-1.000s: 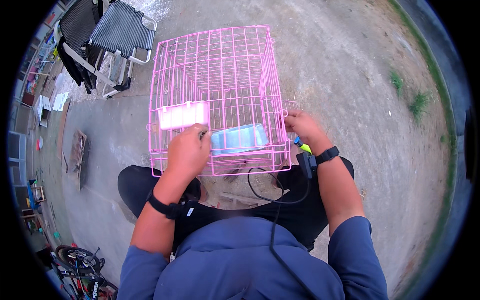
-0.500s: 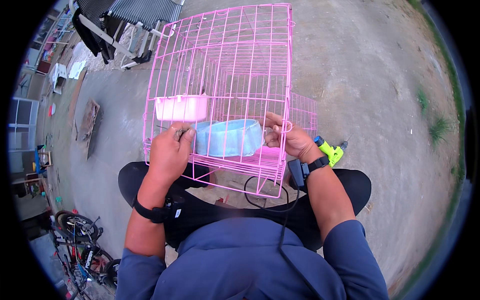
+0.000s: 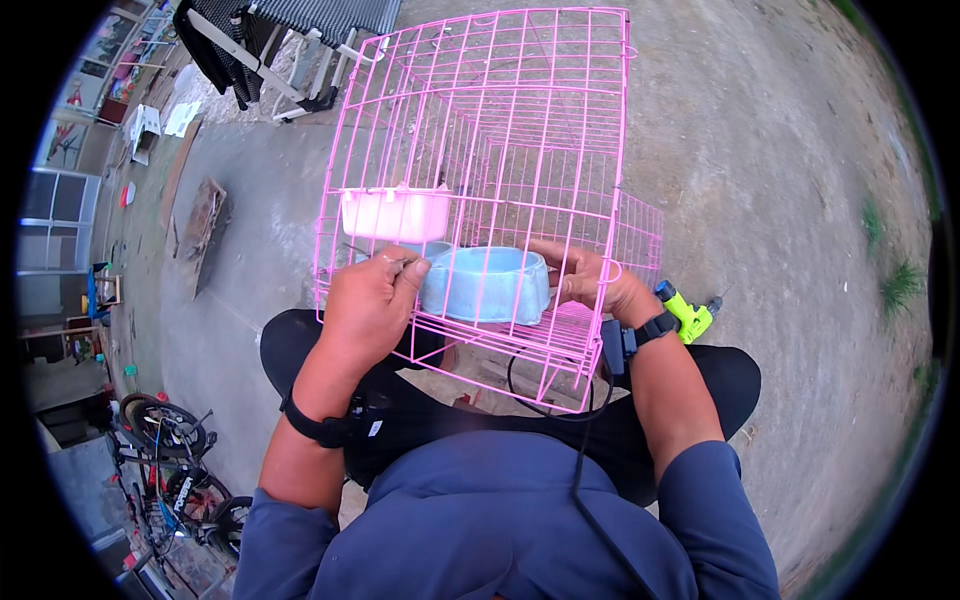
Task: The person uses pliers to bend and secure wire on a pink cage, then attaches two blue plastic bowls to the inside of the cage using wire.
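Observation:
A pink wire cage (image 3: 535,91) stands in front of me, over my crossed legs. Inside it, low down, sits a light blue bowl (image 3: 485,290); a pink plastic trough (image 3: 395,215) hangs at the left, above and beside it. My left hand (image 3: 372,295) is at the cage's near wire face, thumb and forefinger pinched on a thin grey piece of wire, mostly hidden by the fingers. My right hand (image 3: 608,287) reaches in behind the wires on the right, its fingers and thumb closed around the bowl's right side.
A yellow-green cordless drill (image 3: 690,312) lies on the concrete ground (image 3: 770,200) right of the cage. A folding chair (image 3: 270,60) stands at the far left, near a wooden board (image 3: 203,235). Bicycles (image 3: 175,490) are at the lower left. A black cable (image 3: 578,500) runs across my lap.
The whole view has shifted, so the cage and hands sit farther right in the picture. My right hand's fingers have come up against the bowl's side. My left hand keeps its pinch.

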Demonstrator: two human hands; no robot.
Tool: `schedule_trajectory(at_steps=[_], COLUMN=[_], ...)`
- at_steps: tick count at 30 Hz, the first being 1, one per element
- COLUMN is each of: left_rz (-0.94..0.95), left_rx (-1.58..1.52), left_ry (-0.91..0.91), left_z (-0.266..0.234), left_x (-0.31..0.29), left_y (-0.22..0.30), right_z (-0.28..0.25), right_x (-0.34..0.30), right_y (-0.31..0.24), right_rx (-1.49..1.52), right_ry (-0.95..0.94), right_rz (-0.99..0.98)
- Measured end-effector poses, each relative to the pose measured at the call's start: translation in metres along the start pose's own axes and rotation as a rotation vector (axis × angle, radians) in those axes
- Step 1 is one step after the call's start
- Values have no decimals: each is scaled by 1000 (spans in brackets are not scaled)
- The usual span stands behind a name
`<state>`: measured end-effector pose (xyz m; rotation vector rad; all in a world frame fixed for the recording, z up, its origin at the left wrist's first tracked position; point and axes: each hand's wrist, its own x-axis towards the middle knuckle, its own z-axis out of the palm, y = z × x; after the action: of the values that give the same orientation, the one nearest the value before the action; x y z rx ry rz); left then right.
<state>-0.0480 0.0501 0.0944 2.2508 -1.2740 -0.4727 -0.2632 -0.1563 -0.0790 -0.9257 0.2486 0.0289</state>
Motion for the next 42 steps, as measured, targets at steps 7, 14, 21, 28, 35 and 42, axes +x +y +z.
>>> schedule_trajectory(at_steps=[7,14,21,28,35,42], left_rz=[-23,-89,-233,-323,-309,-588], left_rx=[-80,-154,-319,-460,-350,-643], left_ry=[13,67,113,-13,-171,-414], left_z=[3,5,7,-7,-6,-21], left_x=[-1,-3,-6,3,6,16], left_y=[7,-3,11,18,28,29], right_z=[1,-1,-4,-6,-15,-8], right_x=[-6,-1,3,-3,-7,-12], right_y=[-8,-9,-7,4,7,4], right_rx=[-37,-111,-191,-56,-126,-159], right_ry=[51,57,96,138,220,266], right_rz=[51,54,84,60,94,112])
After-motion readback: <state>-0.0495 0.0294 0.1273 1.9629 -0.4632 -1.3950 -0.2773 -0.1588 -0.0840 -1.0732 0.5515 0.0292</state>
